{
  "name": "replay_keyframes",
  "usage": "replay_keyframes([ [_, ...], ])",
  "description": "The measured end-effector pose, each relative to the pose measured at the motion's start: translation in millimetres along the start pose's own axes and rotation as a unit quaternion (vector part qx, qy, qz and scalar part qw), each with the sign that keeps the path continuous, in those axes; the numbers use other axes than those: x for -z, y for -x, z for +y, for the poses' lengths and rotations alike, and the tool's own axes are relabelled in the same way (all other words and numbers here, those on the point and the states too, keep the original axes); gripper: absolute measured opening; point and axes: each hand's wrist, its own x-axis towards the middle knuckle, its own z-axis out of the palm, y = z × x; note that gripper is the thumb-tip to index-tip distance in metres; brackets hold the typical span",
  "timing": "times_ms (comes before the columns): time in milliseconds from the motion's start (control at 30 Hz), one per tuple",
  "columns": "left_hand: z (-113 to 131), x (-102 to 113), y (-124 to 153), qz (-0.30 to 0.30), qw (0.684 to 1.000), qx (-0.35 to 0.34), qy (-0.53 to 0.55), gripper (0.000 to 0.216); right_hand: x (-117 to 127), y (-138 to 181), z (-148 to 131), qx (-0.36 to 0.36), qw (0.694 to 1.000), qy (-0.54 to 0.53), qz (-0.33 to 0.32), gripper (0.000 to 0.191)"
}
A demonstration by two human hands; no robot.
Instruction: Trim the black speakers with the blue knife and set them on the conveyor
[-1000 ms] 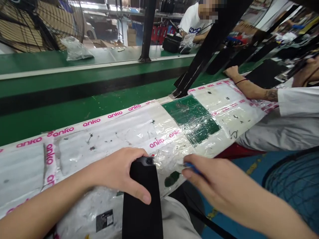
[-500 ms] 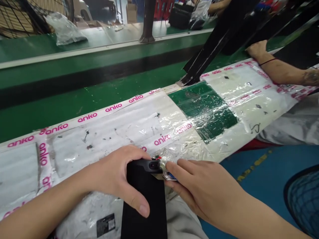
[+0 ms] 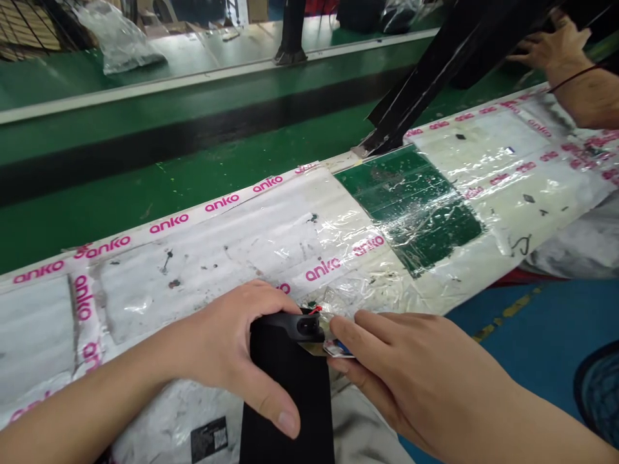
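Note:
My left hand is wrapped around the top of a long black flat-sided case, its thumb lying across the front. A rounded black end piece with a dark opening tops the case, and a small bit of red wire shows behind it. Pinched in my right hand is a thin metal blade with a blue-and-white wrapped end. The blade's tip lies against the seam just under the end piece. Most of my left fingers are hidden behind the case.
A taped bench edge runs beyond my hands, beside a green conveyor belt. A black slanted post rises at its edge. Another person's hand is at the far right. A plastic bag lies across the belt.
The view has shifted slightly. The other person's hand has lifted away from the bench edge and spread its fingers. My hands keep nearly the same grip on the case and blade.

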Motion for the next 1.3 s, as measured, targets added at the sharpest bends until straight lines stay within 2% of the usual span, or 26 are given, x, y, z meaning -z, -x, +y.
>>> replay_keyframes([
  [333, -0.5, -0.2, -1.9, 0.000, 1.000, -0.026, 0.000, 0.055, 1.6, -4.2, -1.2, 0.004, 1.000, 0.023, 0.014, 0.029],
  [467, 3.4, -0.3, -3.7, 0.000, 1.000, -0.030, -0.001, 0.053, 3.3, -3.8, -2.5, 0.001, 0.999, 0.031, -0.014, 0.008],
  [567, 5.2, -0.6, -3.7, -0.002, 0.999, -0.032, -0.002, 0.052, 5.1, -4.8, -2.2, -0.003, 0.997, 0.047, -0.061, 0.033],
  [633, 4.7, -0.6, -2.6, -0.007, 0.999, -0.036, 0.011, 0.052, 6.0, -5.5, -1.5, -0.004, 0.995, 0.064, -0.081, 0.038],
  [767, 2.1, 0.2, -0.4, -0.032, 0.997, -0.037, 0.055, 0.047, 4.4, -4.4, -0.6, 0.000, 0.995, 0.058, -0.080, 0.034],
  [967, 1.8, 0.9, -0.7, -0.060, 0.994, -0.011, 0.089, 0.040, -4.0, -1.2, 1.9, 0.005, 0.999, 0.029, -0.020, 0.022],
  [1067, 3.4, -0.6, -1.3, -0.059, 0.995, -0.007, 0.084, 0.041, -7.2, -0.4, 6.1, 0.005, 0.999, 0.043, -0.001, 0.023],
  [1200, 6.3, -3.3, -2.1, -0.056, 0.997, 0.011, 0.053, 0.044, -9.4, -3.9, 9.2, 0.009, 0.999, 0.032, -0.028, 0.021],
  [1300, 5.8, -3.2, -1.2, -0.055, 0.998, 0.008, 0.037, 0.047, -2.1, -4.2, 13.4, 0.010, 0.999, -0.004, -0.052, 0.022],
])
